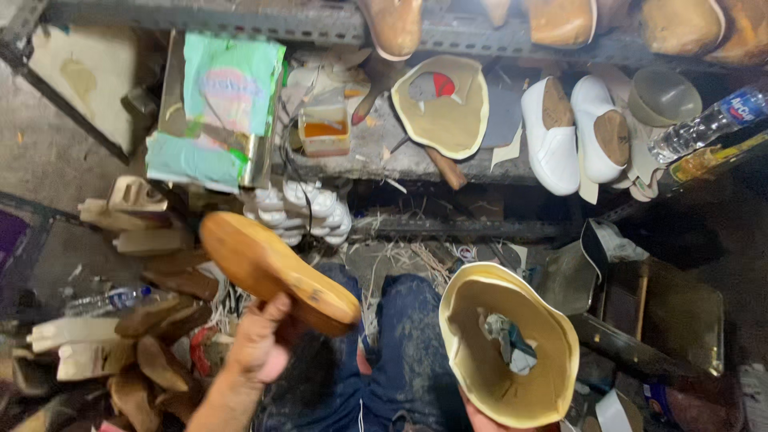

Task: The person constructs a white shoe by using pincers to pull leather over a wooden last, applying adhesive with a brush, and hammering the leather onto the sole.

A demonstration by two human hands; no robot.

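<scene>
Gripping a wooden last (276, 272) in the left hand (258, 340), sole up; right hand (480, 416), mostly hidden, holding a cream upper (512, 348) over the knees.

A grey metal rack (448, 164) of slotted angle bars spans the upper part of the view, its lower shelf worn and dusty, its upper rail (240, 22) running along the top edge. At the left edge lies a bare concrete floor (32, 152), stained and gritty, with a cream board (84, 76) leaning by the rack's corner post. Below the shelf's front edge the floor is dark and strewn with pale fibre scraps (416, 256). A dark metal frame (664, 320) stands at the right. Light is dim, brightest on the shelf.
</scene>
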